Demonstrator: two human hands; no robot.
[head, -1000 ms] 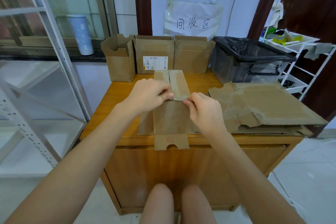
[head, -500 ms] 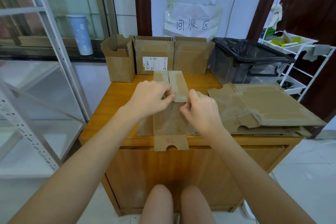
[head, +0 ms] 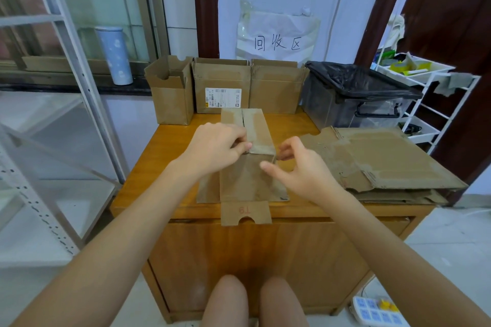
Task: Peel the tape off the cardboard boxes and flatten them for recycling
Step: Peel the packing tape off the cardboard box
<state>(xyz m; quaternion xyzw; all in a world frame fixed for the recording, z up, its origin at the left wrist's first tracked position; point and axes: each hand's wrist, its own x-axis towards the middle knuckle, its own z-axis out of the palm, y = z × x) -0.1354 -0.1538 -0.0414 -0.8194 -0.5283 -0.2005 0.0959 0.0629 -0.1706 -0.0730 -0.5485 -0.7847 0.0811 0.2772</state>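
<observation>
A brown cardboard box (head: 244,180) stands in the middle of the wooden table (head: 148,167), its top flaps (head: 256,127) closed along a centre seam. Its lower flaps lie splayed on the table, and one with red digits (head: 245,212) hangs over the front edge. My left hand (head: 215,148) sits on the box's near top edge, with curled fingers pinching the left flap at the seam. My right hand (head: 300,167) hovers just right of the box, fingers spread and holding nothing that I can see. Any clear tape is too faint to make out.
Three open cardboard boxes (head: 221,87) line the table's back edge. A stack of flattened cardboard (head: 385,162) lies on the right side. A bin with a black liner (head: 358,93) stands behind it, a white rack (head: 425,103) further right, a metal shelf frame (head: 79,82) on the left.
My right hand has let go of the box's top edge and moved right and slightly down, opening its fingers. My left hand has stayed at the seam.
</observation>
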